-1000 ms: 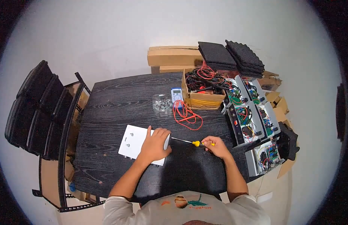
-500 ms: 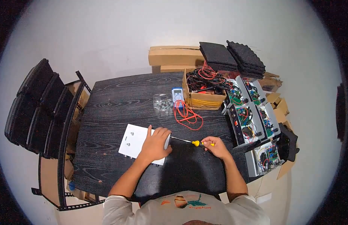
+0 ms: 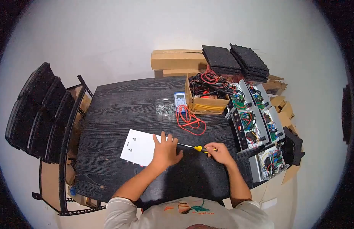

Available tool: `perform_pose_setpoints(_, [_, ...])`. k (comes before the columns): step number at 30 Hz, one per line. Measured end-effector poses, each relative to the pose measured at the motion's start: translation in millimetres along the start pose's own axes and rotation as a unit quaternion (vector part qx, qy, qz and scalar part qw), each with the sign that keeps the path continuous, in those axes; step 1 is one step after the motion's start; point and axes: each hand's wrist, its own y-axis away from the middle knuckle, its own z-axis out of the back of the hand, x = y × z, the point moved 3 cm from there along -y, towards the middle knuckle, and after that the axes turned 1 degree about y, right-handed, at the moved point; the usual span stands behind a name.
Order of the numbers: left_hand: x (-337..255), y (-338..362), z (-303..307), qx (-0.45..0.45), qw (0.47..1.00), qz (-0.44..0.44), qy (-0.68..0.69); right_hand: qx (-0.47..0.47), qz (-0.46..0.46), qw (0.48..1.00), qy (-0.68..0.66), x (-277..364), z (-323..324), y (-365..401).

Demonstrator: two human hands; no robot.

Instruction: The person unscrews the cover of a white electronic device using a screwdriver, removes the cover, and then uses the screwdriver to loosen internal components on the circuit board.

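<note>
A white box-like metal case (image 3: 140, 147) lies on the dark table, with small round fittings on its top and more along its near edge. My left hand (image 3: 164, 152) rests across its right part, fingers apart near the far edge and thumb sticking out to the right. My right hand (image 3: 220, 153) grips the handle of a yellow-and-black screwdriver (image 3: 198, 148). The shaft points left to the case's right end; my left hand partly hides this spot, and I cannot see what the tip touches.
Beyond the case are a clear tub of small metal parts (image 3: 165, 108), a blue multimeter (image 3: 180, 100) with red leads (image 3: 192, 124), and a cardboard box of cables (image 3: 209, 105). Several opened units with circuit boards (image 3: 248, 120) stand at right. A black rack (image 3: 64, 164) borders the left side.
My left hand has shifted slightly right and toward me on the case, its thumb now farther out. My right hand still holds the screwdriver in nearly the same place.
</note>
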Motion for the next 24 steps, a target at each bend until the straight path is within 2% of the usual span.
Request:
perform_pose_setpoints(6, [-6,8,-17,-0.021,1.0,0.007,-0.011,-0.099,0.156,0.978,0.093,21,3,4])
perform_pose_setpoints(9, [-6,9,-24,-0.041,0.999,-0.003,-0.021,-0.083,0.136,0.984,0.079,14,1,3])
perform_pose_setpoints(12, [-6,10,-26,-0.05,0.998,-0.008,-0.03,0.031,-0.08,0.996,-0.004,1,4,1])
perform_pose_setpoints(15, [-6,9,-25,-0.049,0.998,-0.008,-0.028,0.005,-0.048,0.999,-0.007,8,-1,5])
perform_pose_setpoints(16, [-7,10,-24,-0.051,0.998,-0.009,-0.026,-0.031,0.055,0.997,0.053,19,1,5])
perform_pose_setpoints(18, [-7,10,-22,-0.056,0.998,-0.011,-0.022,-0.1,0.256,0.947,0.168,42,4,8])
perform_pose_setpoints(21, [-7,11,-23,-0.064,0.998,-0.015,-0.023,-0.104,0.247,0.949,0.167,40,1,8])
perform_pose_setpoints(23, [-6,11,-26,-0.071,0.997,-0.017,-0.032,-0.019,0.028,0.999,0.042,24,5,6])
perform_pose_setpoints(24, [-6,10,-25,-0.062,0.998,-0.014,-0.029,0.025,-0.084,0.996,-0.022,16,4,7])
